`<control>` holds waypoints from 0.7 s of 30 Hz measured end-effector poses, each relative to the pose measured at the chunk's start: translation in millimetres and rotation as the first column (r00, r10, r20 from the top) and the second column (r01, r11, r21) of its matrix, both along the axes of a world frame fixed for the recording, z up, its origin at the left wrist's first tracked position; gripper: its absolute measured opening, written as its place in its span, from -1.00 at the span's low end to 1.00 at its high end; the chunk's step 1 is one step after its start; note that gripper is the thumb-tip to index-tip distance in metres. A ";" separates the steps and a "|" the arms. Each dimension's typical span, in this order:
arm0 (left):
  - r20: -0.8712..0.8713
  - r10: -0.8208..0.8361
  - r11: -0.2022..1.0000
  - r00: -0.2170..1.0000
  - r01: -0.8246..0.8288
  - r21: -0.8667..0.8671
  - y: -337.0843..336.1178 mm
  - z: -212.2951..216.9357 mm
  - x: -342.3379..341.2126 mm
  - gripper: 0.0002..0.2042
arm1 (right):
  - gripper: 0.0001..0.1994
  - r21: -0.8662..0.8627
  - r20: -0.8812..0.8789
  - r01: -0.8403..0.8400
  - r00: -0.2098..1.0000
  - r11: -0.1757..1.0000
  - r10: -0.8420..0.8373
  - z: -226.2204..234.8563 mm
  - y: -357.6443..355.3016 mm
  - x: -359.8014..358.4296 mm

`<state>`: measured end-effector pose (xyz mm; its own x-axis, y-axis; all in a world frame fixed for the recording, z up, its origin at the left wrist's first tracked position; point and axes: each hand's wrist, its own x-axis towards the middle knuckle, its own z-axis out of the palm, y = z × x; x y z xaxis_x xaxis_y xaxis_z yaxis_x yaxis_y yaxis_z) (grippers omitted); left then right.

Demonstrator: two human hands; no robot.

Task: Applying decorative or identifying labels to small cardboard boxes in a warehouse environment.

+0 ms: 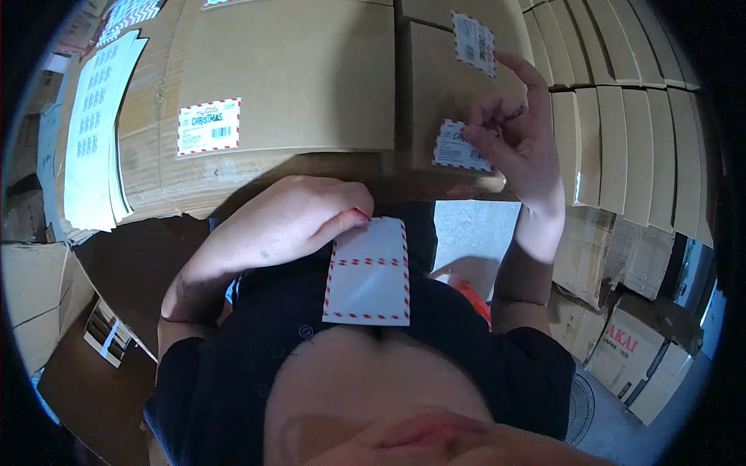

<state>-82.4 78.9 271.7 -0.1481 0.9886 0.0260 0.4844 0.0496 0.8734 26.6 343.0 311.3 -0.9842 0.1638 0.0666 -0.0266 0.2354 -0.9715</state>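
Note:
My left hand (311,213) is closed, pinching a white sticker strip (367,291) with red-striped borders under its thumb. The strip hangs in front of my chest, its visible face plain white. My right hand (517,132) is over the cardboard box (427,93) at the right, fingers apart. Its thumb rests on a sticker label (454,146) with a striped border near the box's front edge. The stretched index finger reaches the edge of an upper sticker label (474,44), which lies tilted. Whether that upper label is fully stuck down I cannot tell.
A wider cardboard box (287,74) at the left bears a Christmas label (210,126). Printed white sheets (95,132) lie at the far left. Flattened cartons (622,147) stand in rows at the right. A worn carton (641,353) is on the floor.

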 end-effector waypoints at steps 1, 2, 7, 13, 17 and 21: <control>-0.008 -0.052 0.999 0.999 0.052 -0.012 0.9 -3.2 1.1 -0.85 | -0.21 -0.006 0.006 0.000 1.000 1.000 0.000 -2.0 -1.7 -1.2; -0.003 -0.051 0.999 0.999 0.051 -0.018 1.9 -4.2 2.5 -0.85 | -0.20 0.001 0.019 -0.008 1.000 1.000 0.008 -3.2 -4.7 -3.7; -0.309 -0.025 0.989 0.951 0.069 0.132 14.1 -9.1 9.8 -0.88 | -0.18 0.018 0.114 0.015 0.993 1.000 -0.017 -3.0 -9.4 -8.5; -0.448 0.158 0.901 0.880 0.058 0.430 22.7 -26.2 4.1 -0.81 | -0.20 0.058 0.099 0.009 0.995 0.998 -0.015 -8.3 -7.2 -6.1; -0.413 0.058 0.952 0.909 0.074 0.296 24.2 -22.8 1.3 -0.76 | -0.17 0.054 0.126 0.008 0.992 0.999 -0.015 -3.3 -8.4 -8.3; -0.436 0.099 0.933 0.894 0.069 0.354 26.8 -25.1 3.5 -0.74 | -0.16 0.083 0.100 -0.014 0.995 0.996 0.006 -5.5 -6.1 -8.7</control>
<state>-78.9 105.8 246.6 -0.0527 0.8984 0.4360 0.8226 -0.2085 0.5291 18.0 337.0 305.7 -0.9883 0.1516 -0.0189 0.0666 0.3162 -0.9463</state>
